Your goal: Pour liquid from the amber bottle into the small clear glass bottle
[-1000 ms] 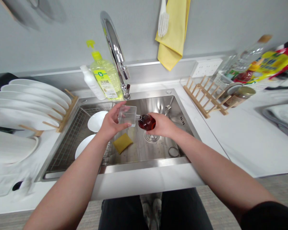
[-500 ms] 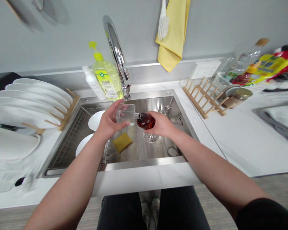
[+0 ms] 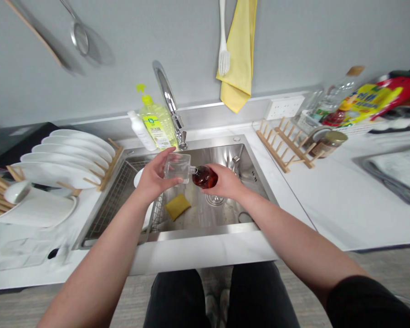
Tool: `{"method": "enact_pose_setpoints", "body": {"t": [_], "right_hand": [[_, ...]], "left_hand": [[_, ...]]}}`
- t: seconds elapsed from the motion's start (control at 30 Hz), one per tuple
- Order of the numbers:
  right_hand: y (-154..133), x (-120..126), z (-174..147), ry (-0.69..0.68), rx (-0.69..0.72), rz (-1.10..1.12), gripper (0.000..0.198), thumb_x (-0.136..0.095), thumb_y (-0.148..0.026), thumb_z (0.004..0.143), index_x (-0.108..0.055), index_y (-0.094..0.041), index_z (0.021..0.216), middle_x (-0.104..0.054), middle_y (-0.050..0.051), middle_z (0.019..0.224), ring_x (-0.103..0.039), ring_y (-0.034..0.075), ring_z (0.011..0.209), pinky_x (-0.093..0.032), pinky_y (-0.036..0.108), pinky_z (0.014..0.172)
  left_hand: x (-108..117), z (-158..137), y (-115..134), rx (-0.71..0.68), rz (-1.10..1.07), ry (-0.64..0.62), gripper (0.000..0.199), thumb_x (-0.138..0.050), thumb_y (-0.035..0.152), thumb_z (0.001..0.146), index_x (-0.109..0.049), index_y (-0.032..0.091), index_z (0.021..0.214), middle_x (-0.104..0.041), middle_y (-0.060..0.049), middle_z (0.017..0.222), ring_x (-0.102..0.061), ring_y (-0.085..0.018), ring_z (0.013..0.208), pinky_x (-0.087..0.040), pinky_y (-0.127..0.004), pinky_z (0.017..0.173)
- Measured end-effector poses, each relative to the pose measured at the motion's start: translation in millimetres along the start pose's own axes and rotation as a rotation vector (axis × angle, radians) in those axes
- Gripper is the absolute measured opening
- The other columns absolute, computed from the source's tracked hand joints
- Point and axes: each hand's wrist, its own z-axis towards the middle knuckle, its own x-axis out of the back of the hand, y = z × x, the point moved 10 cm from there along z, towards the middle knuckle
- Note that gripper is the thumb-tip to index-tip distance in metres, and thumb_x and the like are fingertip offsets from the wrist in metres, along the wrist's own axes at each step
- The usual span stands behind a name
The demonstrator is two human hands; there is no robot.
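Observation:
My left hand (image 3: 155, 176) is closed around a clear square bottle (image 3: 178, 168), held tilted on its side over the sink with its neck pointing right. In my right hand (image 3: 224, 181) is a round, dark red-brown glass vessel (image 3: 202, 176); whether the colour is the glass or a liquid I cannot tell. The bottle's mouth is at the vessel's left rim, touching or nearly so. Below them a yellow sponge (image 3: 177, 207) lies on the floor of the steel sink (image 3: 205, 230), left of the drain (image 3: 214, 200).
Behind the sink stand a faucet (image 3: 169, 98), a dish soap bottle (image 3: 158, 123) and a white bottle (image 3: 141, 131). White plates (image 3: 59, 175) fill a rack at left, beside a utensil holder (image 3: 37, 209). A wooden rack (image 3: 287, 143) and a jar (image 3: 330, 145) are at right.
The camera view has tilted up and shifted left. Both hands keep their hold, and the bottle and vessel remain mouth to mouth.

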Motion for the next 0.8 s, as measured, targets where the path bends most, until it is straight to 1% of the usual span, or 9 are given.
{"method": "enact_pose_setpoints", "body": {"t": [0.17, 0.37, 0.5, 0.67, 0.8], "right_hand": [[-7, -1, -2, 0.022, 0.042, 0.020, 0.079, -0.104, -0.045, 0.071, -0.073, -0.031, 0.142, -0.082, 0.009, 0.141, -0.079, 0.035, 0.129, -0.060, 0.049, 0.111], [-17, 1, -7, 0.021, 0.059, 0.017, 0.076, -0.104, -0.046, 0.073, -0.073, -0.032, 0.141, -0.081, 0.008, 0.142, -0.079, 0.036, 0.130, -0.060, 0.049, 0.113], [-22, 2, -9, 0.030, 0.086, 0.030, 0.079, -0.104, -0.051, 0.072, -0.072, -0.032, 0.142, -0.081, 0.009, 0.143, -0.079, 0.036, 0.132, -0.060, 0.049, 0.113], [-26, 3, -11, 0.028, 0.070, 0.026, 0.079, -0.104, -0.052, 0.072, -0.072, -0.036, 0.142, -0.081, 0.007, 0.144, -0.078, 0.036, 0.133, -0.061, 0.049, 0.114], [-32, 6, -13, 0.051, 0.109, 0.025, 0.079, -0.103, -0.052, 0.073, -0.071, -0.035, 0.143, -0.082, 0.007, 0.142, -0.079, 0.035, 0.131, -0.061, 0.047, 0.114]], "left_hand": [[7, -3, 15, -0.009, 0.032, -0.006, 0.104, -0.110, 0.031, 0.066, -0.067, 0.025, 0.161, -0.080, -0.016, 0.141, -0.075, -0.037, 0.134, -0.066, -0.047, 0.100], [9, -9, 34, -0.004, 0.059, -0.007, 0.101, -0.111, 0.033, 0.067, -0.069, 0.026, 0.159, -0.080, -0.016, 0.140, -0.075, -0.037, 0.131, -0.068, -0.047, 0.098], [10, -11, 46, 0.007, 0.076, -0.011, 0.101, -0.111, 0.034, 0.067, -0.069, 0.026, 0.158, -0.080, -0.015, 0.140, -0.076, -0.035, 0.130, -0.068, -0.045, 0.098], [12, -13, 56, 0.026, 0.094, -0.002, 0.101, -0.111, 0.032, 0.066, -0.069, 0.025, 0.158, -0.080, -0.016, 0.139, -0.076, -0.036, 0.132, -0.067, -0.045, 0.098], [11, -14, 63, 0.018, 0.088, -0.017, 0.100, -0.110, 0.033, 0.067, -0.069, 0.025, 0.158, -0.080, -0.016, 0.140, -0.076, -0.036, 0.131, -0.068, -0.044, 0.098]]}}
